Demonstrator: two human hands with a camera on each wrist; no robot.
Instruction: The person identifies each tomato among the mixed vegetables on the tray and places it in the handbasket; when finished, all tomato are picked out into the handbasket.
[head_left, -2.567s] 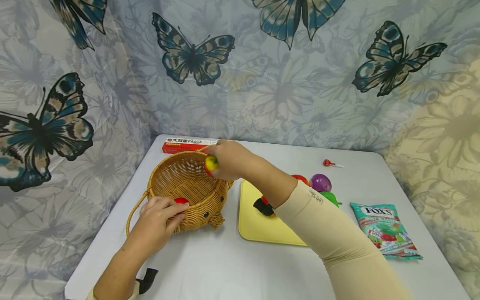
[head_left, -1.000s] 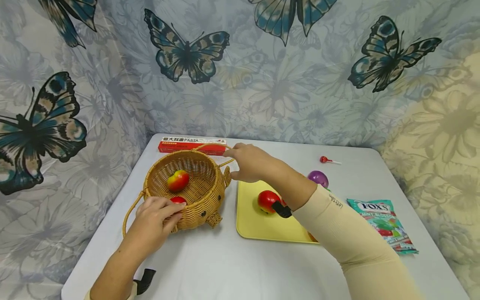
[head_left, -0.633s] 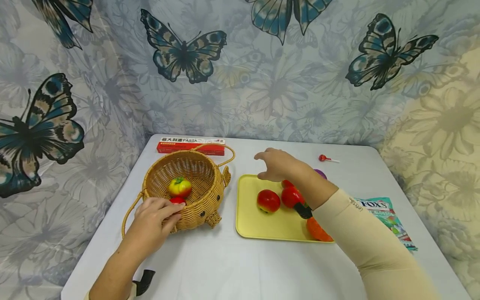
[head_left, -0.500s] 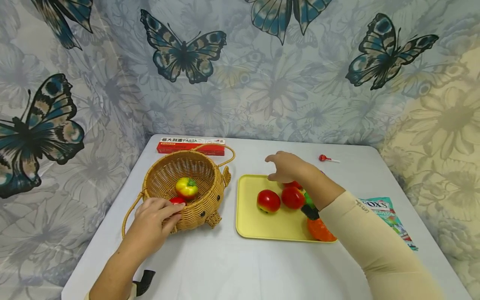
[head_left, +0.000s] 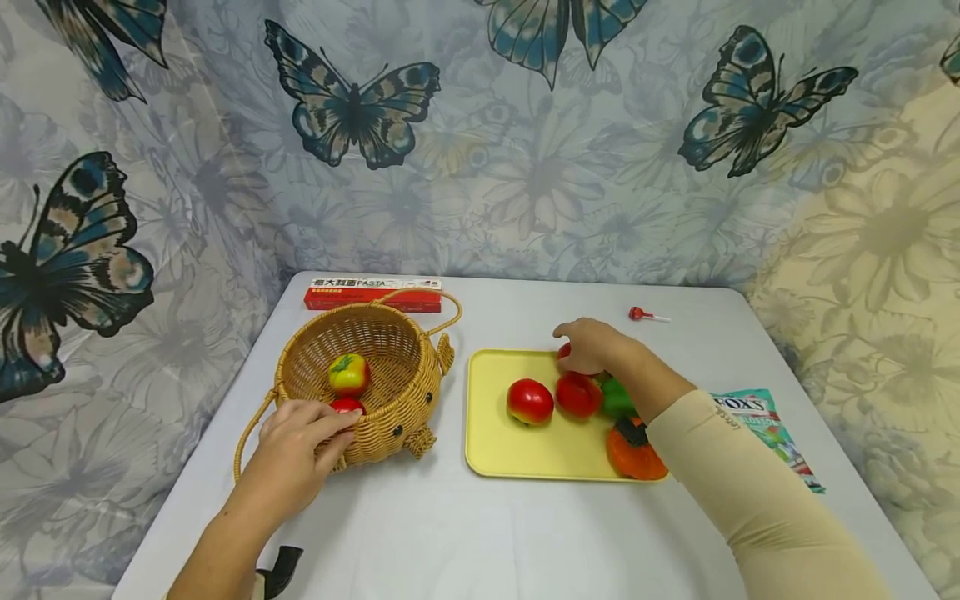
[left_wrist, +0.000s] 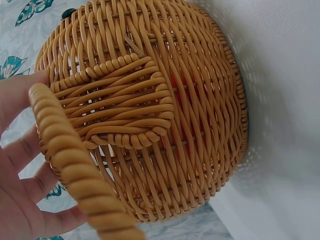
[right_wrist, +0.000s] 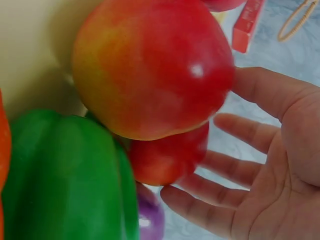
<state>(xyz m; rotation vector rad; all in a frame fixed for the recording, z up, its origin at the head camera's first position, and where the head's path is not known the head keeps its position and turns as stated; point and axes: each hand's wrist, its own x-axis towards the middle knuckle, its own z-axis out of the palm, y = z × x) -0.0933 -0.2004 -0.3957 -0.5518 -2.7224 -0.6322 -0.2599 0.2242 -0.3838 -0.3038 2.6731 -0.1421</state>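
Observation:
My left hand (head_left: 288,450) grips the near rim of a wicker basket (head_left: 382,433), its fingers over the edge. In the left wrist view the woven wall (left_wrist: 195,120) fills most of the picture, a rope-like handle (left_wrist: 75,155) crossing before the hand. Inside the basket lie a yellow-and-red fruit with a green top (head_left: 349,375) and a red fruit (head_left: 347,406) partly behind my fingers. My right hand (head_left: 596,347) is over the back of a yellow tray (head_left: 487,454). In the right wrist view its spread fingers reach beside a red fruit (right_wrist: 167,157), behind a larger red-and-yellow one (right_wrist: 155,70).
Also on the tray are two red fruits, one at the left (head_left: 530,402), a green bell pepper (head_left: 617,398) and an orange persimmon-like fruit (head_left: 633,454). A red pasta box (head_left: 375,296) lies behind the basket, a lollipop (head_left: 648,314) at the back right, a candy bag (head_left: 772,429) right.
My right hand has let go of the yellow-and-red fruit, which dropped and rolled in the basket. It then moved right and down to the tray's back. The left hand keeps its hold.

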